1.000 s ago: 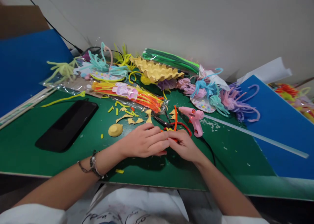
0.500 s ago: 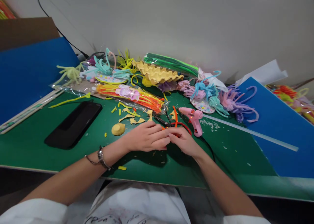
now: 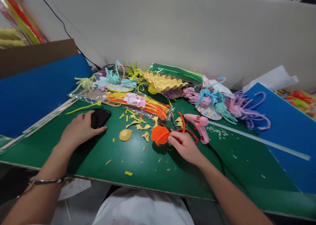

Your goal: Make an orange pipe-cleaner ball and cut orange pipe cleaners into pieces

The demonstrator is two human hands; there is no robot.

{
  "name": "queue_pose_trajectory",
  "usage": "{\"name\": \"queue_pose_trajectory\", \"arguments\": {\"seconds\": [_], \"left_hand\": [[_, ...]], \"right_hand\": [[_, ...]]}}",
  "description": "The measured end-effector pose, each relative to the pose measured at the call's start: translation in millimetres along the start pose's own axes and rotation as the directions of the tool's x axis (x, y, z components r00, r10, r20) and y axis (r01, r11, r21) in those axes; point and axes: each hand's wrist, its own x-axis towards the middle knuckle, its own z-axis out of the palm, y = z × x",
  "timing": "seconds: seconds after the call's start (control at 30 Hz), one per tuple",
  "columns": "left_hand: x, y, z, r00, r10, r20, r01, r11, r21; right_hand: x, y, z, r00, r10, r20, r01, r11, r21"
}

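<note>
In my right hand point(image 3: 186, 146), thumb and fingertips pinch the right side of a round, fuzzy orange pipe-cleaner piece point(image 3: 160, 135), held just above the green table. My left hand point(image 3: 77, 129) lies across a black smartphone point(image 3: 100, 117), its thumb along the right edge and bent fingers at the left edge; most of the phone is hidden under it. Partly covered scissors with red handles point(image 3: 191, 135) lie behind my right hand. A loose orange pipe cleaner point(image 3: 182, 119) lies over them. A pink hot glue gun point(image 3: 199, 124) rests on its side to the right.
A yellow egg-carton cup point(image 3: 125, 135) and torn carton scraps point(image 3: 142, 127) lie mid-table. Behind are bagged orange and yellow pipe cleaners point(image 3: 145, 106), an egg carton point(image 3: 164, 82) and pastel pipe-cleaner figures point(image 3: 209, 98). Blue boards point(image 3: 41, 90) stand at both sides. A black cord point(image 3: 218, 157) trails from the glue gun.
My hands have come apart. The left has moved left onto the smartphone; the right keeps the orange piece, now in plain sight. The camera view has shifted a little.
</note>
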Motion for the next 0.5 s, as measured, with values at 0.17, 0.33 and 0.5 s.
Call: {"name": "queue_pose_trajectory", "arguments": {"seconds": [0.17,0.33,0.5], "left_hand": [[-2.0,-4.3,5.4,0.999,0.044,-0.005,-0.044,0.998,-0.039],[1.9,4.2,2.5,0.999,0.045,-0.021,-0.046,0.997,-0.057],[11.9,-5.3,4.7,0.994,0.100,-0.042,-0.103,0.990,-0.095]], "right_hand": [[-1.2,-0.2,-0.8,1.000,-0.016,-0.010,0.016,1.000,-0.014],[-2.4,1.5,-2.2,0.999,-0.042,-0.025,0.040,0.998,-0.051],[-4.7,2.8,-2.5,0.998,-0.058,-0.018,0.056,0.993,-0.099]]}}
